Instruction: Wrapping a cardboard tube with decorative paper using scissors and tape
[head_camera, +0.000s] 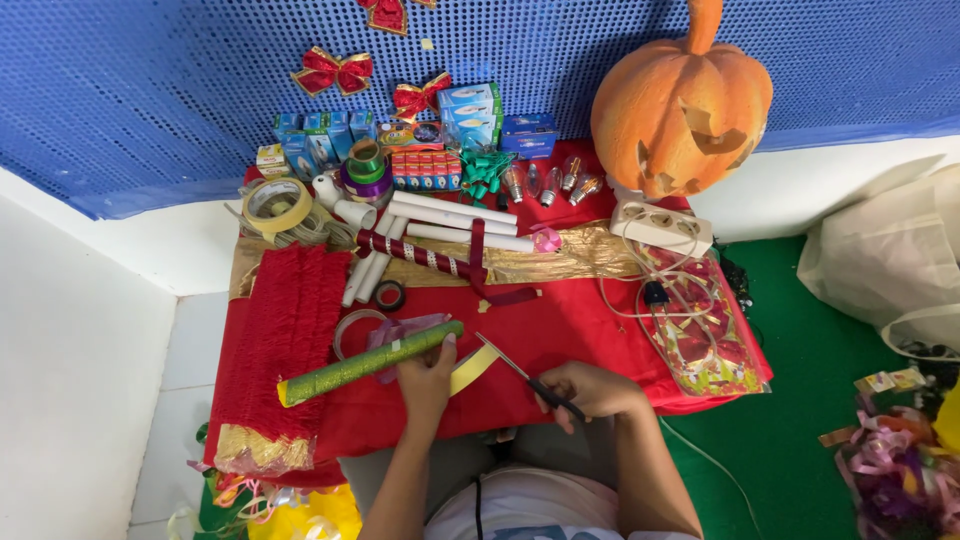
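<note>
left hand (428, 375) — grips green glitter tube (372, 362); right hand (590, 388) — holds scissors (530, 378)

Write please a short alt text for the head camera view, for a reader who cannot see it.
A person's left hand holds a green glitter-covered tube over a red cloth, while the right hand holds scissors at a yellow strip. Behind lie white tubes, tape rolls, bulbs and an orange pumpkin.

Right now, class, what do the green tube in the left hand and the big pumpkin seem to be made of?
Green tube: probably a card or plastic tube wrapped in glitter paper; its surface sparkles. Pumpkin: likely painted foam or plastic; matte orange with pale cut edges.
</note>
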